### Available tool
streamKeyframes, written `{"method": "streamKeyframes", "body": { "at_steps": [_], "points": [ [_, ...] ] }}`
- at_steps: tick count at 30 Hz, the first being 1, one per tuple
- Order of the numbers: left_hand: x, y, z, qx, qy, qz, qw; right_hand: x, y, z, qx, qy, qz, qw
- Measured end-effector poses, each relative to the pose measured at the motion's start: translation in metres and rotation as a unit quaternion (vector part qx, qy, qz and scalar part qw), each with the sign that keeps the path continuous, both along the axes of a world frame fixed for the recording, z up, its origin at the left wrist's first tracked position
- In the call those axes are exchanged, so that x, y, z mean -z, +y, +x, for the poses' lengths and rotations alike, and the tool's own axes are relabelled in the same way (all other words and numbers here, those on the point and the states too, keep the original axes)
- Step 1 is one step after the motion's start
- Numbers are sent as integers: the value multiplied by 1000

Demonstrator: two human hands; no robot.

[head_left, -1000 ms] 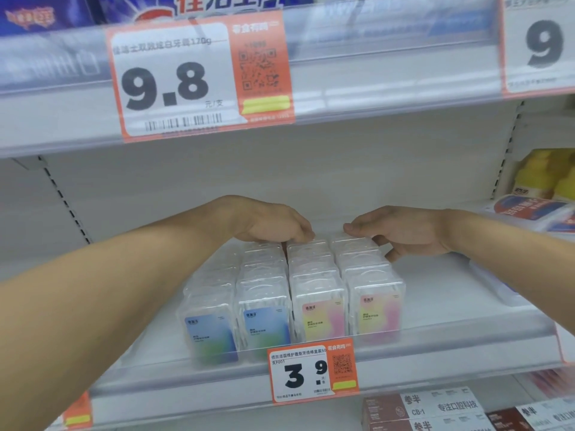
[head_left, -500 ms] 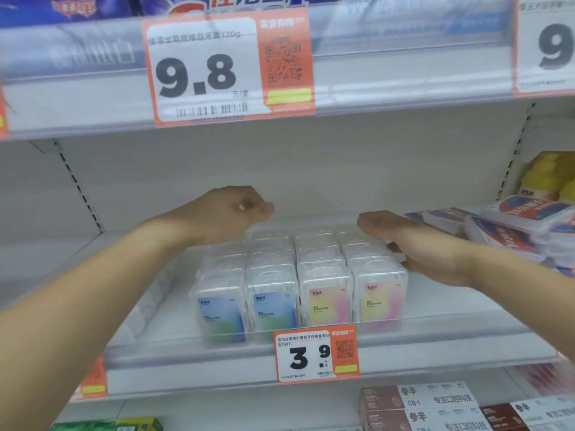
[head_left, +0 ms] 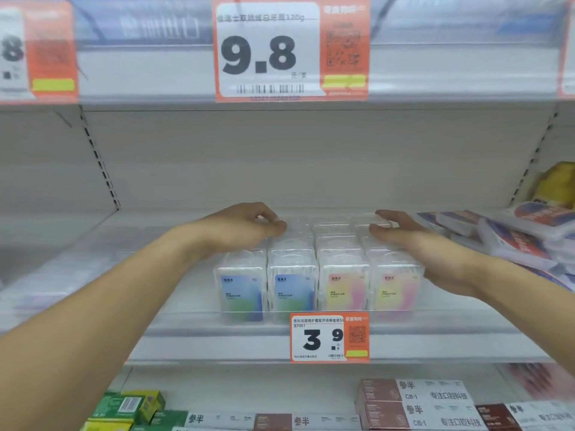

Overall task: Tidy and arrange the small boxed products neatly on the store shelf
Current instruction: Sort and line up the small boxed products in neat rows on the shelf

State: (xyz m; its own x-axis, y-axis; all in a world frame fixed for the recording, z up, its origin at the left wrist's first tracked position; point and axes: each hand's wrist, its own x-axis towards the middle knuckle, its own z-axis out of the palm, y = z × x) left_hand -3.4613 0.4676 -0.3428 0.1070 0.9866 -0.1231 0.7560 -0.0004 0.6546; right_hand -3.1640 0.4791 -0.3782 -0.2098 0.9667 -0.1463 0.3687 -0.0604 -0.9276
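The clear plastic boxes (head_left: 317, 275) between the hands look light, stiff and slick, so pressing on the block's outer sides should shift them best. Four rows stand side by side, two blue-labelled, two pink-yellow; their depth cannot be counted. The left hand (head_left: 245, 227) curls over the back left boxes, its grip unclear, while the right hand (head_left: 413, 244) lies flat along the right side, holding nothing.

Both my forearms reach fwd, bare. L hand (head_left: 245, 227) palm down, wrist bent, fingers loosely curled inward w/ tips toward R. R hand (head_left: 413, 244) lies on its edge, palm facing left, fingers fairly straight & pointing away, thumb below them.
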Motion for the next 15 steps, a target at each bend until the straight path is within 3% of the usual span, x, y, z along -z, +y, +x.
{"method": "streamKeyframes", "body": {
  "at_steps": [4, 9, 15],
  "points": [
    [0, 0, -5, -20, -92, 8, 995, -6, -3, 2, -12, 24, -17, 999],
    [3, -24, -20, -168, -183, 82, 965, -9, -11, 12, 24, 63, -5, 998],
    [21, -69, -9, -133, -159, 84, 975, 6, -36, 10, 14, 32, 24, 999]
  ]
}}
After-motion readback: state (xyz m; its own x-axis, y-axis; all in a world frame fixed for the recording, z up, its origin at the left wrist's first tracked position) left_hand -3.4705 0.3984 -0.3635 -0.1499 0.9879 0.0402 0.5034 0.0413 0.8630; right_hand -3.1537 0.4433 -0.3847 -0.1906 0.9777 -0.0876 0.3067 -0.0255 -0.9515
